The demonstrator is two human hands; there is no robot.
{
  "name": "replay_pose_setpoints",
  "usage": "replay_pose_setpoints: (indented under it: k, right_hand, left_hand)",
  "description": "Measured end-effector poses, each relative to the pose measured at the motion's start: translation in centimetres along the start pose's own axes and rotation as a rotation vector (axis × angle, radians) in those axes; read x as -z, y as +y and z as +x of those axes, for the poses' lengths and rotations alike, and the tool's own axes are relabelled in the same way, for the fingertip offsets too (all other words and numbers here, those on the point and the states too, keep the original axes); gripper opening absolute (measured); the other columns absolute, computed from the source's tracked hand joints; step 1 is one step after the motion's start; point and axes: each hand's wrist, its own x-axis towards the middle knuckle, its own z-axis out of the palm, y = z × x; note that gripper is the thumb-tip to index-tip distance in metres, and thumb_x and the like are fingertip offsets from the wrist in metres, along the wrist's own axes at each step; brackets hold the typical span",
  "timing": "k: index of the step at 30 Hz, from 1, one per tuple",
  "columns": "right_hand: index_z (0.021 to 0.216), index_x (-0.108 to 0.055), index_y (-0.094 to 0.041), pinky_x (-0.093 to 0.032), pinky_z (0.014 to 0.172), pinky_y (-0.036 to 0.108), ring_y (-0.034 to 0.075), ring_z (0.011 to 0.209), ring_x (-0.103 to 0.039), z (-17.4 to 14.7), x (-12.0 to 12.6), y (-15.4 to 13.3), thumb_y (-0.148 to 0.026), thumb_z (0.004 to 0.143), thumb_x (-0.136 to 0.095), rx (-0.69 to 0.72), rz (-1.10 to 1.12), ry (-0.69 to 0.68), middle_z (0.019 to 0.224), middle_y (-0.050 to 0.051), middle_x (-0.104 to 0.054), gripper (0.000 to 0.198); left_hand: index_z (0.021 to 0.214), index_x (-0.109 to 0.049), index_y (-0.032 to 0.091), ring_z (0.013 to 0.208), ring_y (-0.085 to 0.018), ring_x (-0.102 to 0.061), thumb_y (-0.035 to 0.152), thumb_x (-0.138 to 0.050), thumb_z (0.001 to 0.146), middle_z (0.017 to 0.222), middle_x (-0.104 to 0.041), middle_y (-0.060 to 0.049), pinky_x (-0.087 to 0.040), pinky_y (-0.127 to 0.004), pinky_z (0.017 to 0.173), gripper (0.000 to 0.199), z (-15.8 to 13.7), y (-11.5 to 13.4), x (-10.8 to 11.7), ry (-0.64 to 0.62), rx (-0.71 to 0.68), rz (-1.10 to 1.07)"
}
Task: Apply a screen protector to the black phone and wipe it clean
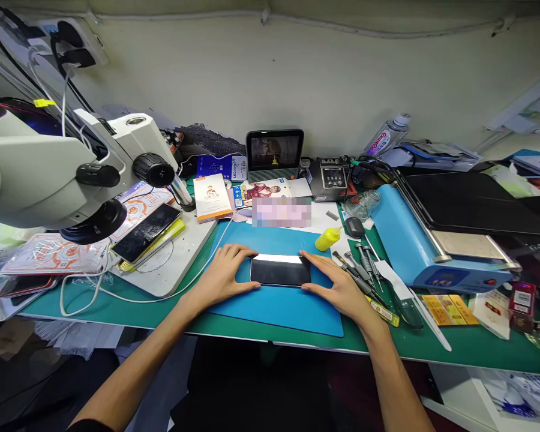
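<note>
A black smartphone [281, 273] lies sideways over the blue mat [279, 309], its dark glossy screen facing up with a bright reflection along the far edge. My left hand [222, 275] grips its left end, thumb at the near edge and fingers at the far edge. At the opposite end my right hand [339, 287] holds it the same way. Whether the phone rests on the mat or is slightly raised, I cannot tell. Just beyond my right hand stands a small yellow bottle [327, 239], tilted to one side.
A microscope [31, 168] reaches in from the left above a phone with a cracked screen [146, 233]. Screwdrivers [364, 267] and a blue machine [414, 258] are on the right. A small display [274, 150] stands at the back; a white cable [162, 299] crosses the green table.
</note>
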Motion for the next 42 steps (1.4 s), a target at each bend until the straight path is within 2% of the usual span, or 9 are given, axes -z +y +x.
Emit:
replay_pose_setpoints:
  k: [19,35,42]
  right_hand:
    - [0.163,-0.049,-0.034,-0.04,0.129,0.052,0.032,0.15,-0.05,-0.46,-0.18,0.09,-0.044,0.101,-0.074,0.037,-0.06,0.003,0.161,0.002,-0.054,0.068]
    - [0.166,-0.043,-0.038,-0.042,0.129,0.049,0.03,0.15,-0.05,-0.7,-0.2,0.36,-0.043,0.102,-0.074,0.066,-0.076,0.012,0.163,-0.001,-0.052,0.071]
    - [0.165,-0.045,-0.037,-0.043,0.128,0.05,0.031,0.147,-0.053,-0.7,-0.19,0.42,-0.044,0.102,-0.075,0.071,-0.087,0.027,0.162,0.001,-0.054,0.07]
  left_hand:
    - [0.146,-0.057,0.028,0.129,-0.034,-0.055,0.051,-0.081,0.093,0.136,-0.063,-0.008,-0.045,-0.049,0.11,0.062,-0.1,-0.24,-0.36,-0.01,-0.018,0.046]
    - [0.147,-0.056,0.029,0.129,-0.033,-0.055,0.05,-0.081,0.094,0.138,-0.063,-0.008,-0.045,-0.05,0.111,0.062,-0.14,-0.46,-0.49,-0.015,-0.037,0.069]
    - [0.145,-0.058,0.029,0.129,-0.033,-0.056,0.049,-0.081,0.094,0.137,-0.063,-0.008,-0.045,-0.05,0.111,0.06,-0.1,-0.38,-0.64,-0.003,-0.039,0.075]
